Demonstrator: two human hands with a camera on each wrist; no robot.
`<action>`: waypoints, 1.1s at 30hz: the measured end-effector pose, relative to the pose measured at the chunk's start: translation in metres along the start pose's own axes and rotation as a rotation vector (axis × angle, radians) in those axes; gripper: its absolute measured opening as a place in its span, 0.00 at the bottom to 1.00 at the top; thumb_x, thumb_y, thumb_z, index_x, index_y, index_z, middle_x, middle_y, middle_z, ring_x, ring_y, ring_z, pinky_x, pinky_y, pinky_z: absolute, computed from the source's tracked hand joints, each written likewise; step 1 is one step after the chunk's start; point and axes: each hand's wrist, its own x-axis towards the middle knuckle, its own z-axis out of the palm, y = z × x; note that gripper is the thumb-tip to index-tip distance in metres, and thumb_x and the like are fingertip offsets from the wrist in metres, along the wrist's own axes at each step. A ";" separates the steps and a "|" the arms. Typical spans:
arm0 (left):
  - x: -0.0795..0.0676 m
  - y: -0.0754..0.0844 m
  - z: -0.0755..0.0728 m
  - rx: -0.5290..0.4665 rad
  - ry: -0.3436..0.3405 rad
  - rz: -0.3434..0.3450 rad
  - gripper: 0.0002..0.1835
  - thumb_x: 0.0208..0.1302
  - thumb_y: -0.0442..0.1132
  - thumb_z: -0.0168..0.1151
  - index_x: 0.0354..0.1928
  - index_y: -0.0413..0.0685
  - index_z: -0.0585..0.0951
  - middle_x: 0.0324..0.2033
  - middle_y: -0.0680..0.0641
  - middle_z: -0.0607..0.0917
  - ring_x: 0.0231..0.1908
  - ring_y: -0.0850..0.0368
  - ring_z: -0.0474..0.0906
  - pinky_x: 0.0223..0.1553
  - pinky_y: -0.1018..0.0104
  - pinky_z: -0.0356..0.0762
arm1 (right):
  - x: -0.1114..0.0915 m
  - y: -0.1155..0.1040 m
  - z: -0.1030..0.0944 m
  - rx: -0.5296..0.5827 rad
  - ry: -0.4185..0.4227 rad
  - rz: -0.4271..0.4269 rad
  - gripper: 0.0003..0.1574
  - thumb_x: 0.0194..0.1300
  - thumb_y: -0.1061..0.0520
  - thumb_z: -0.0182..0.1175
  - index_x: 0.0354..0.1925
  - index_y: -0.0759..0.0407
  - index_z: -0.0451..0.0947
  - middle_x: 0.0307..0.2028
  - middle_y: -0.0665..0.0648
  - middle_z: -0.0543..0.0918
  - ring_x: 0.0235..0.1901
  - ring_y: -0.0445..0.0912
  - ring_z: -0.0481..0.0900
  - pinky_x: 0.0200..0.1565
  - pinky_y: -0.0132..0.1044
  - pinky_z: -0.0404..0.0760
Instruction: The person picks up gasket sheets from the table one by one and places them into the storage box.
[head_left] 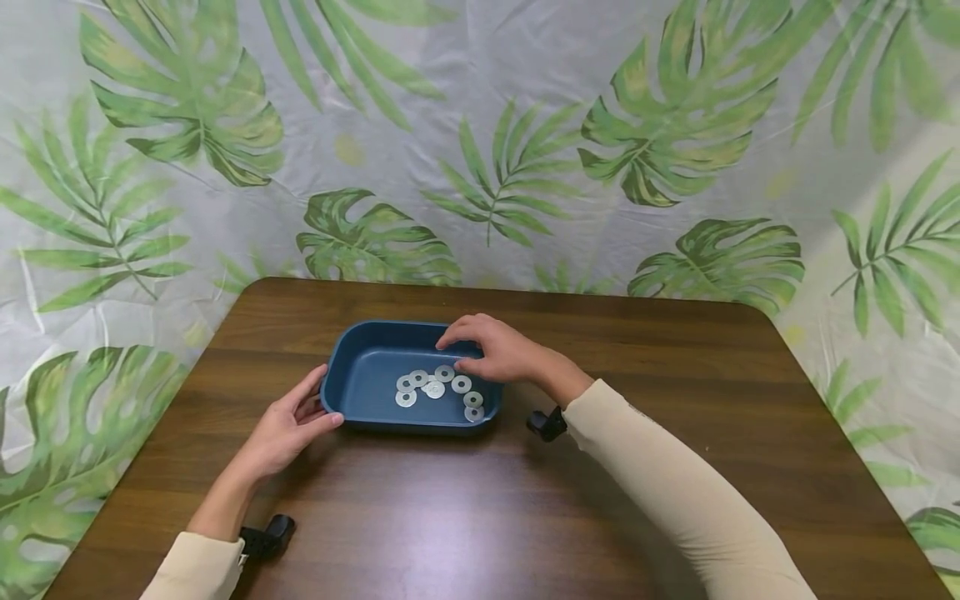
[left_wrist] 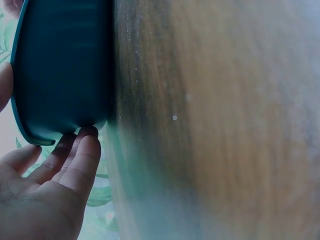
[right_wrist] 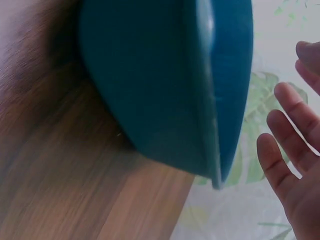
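A blue rectangular plastic tub (head_left: 367, 392) stands on the table, with several silvery flat washers (head_left: 406, 399) lying loosely on the right half of its floor. My left hand (head_left: 288, 429) holds the tub by its front left corner. Its thumb is at the rim and its fingers lie against the outer wall, as the left wrist view also shows. Over the tub's right end hovers my right hand (head_left: 502, 348), thumb and fingers spread apart, with nothing visible between them. In the right wrist view, its fingers (right_wrist: 277, 160) are apart from the tub's wall.
The dark wooden table (head_left: 660, 367) extends around the tub, with its far edge behind it. A white cloth with green leaf prints (head_left: 510, 125) hangs beyond that edge. Black wrist cameras (head_left: 270, 537) sit at both wrists.
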 end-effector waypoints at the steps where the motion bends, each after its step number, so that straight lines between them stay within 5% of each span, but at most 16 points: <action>1: 0.000 0.000 0.000 0.003 0.000 0.000 0.43 0.59 0.41 0.62 0.71 0.47 0.49 0.67 0.34 0.59 0.60 0.38 0.66 0.46 0.81 0.74 | -0.003 0.000 0.000 -0.004 0.002 -0.004 0.20 0.61 0.55 0.57 0.52 0.50 0.76 0.54 0.51 0.76 0.57 0.46 0.69 0.60 0.44 0.66; 10: -0.002 -0.002 -0.004 0.021 0.006 -0.008 0.43 0.59 0.42 0.62 0.71 0.49 0.49 0.67 0.35 0.59 0.60 0.38 0.66 0.45 0.82 0.73 | -0.035 0.000 -0.005 -0.032 0.102 -0.037 0.16 0.60 0.56 0.59 0.48 0.49 0.77 0.51 0.49 0.77 0.53 0.44 0.70 0.56 0.43 0.69; 19: 0.001 -0.001 -0.002 0.008 -0.008 0.007 0.43 0.60 0.41 0.61 0.71 0.45 0.49 0.66 0.34 0.59 0.59 0.37 0.66 0.44 0.82 0.74 | -0.105 0.004 -0.010 -0.016 0.228 -0.017 0.18 0.60 0.57 0.60 0.50 0.48 0.76 0.52 0.52 0.75 0.54 0.45 0.69 0.55 0.46 0.69; 26: 0.001 0.001 -0.005 0.013 -0.007 0.006 0.42 0.60 0.41 0.61 0.71 0.46 0.49 0.66 0.34 0.59 0.59 0.37 0.66 0.44 0.82 0.74 | -0.150 0.009 -0.004 -0.001 0.253 0.084 0.20 0.60 0.54 0.61 0.51 0.41 0.73 0.54 0.47 0.73 0.56 0.42 0.68 0.55 0.47 0.70; 33: 0.002 0.000 -0.005 0.014 -0.006 0.002 0.42 0.60 0.41 0.61 0.71 0.46 0.49 0.67 0.34 0.59 0.59 0.37 0.66 0.44 0.83 0.73 | -0.166 0.014 0.002 -0.035 0.250 0.097 0.21 0.60 0.54 0.61 0.52 0.42 0.72 0.55 0.48 0.73 0.56 0.42 0.68 0.54 0.45 0.71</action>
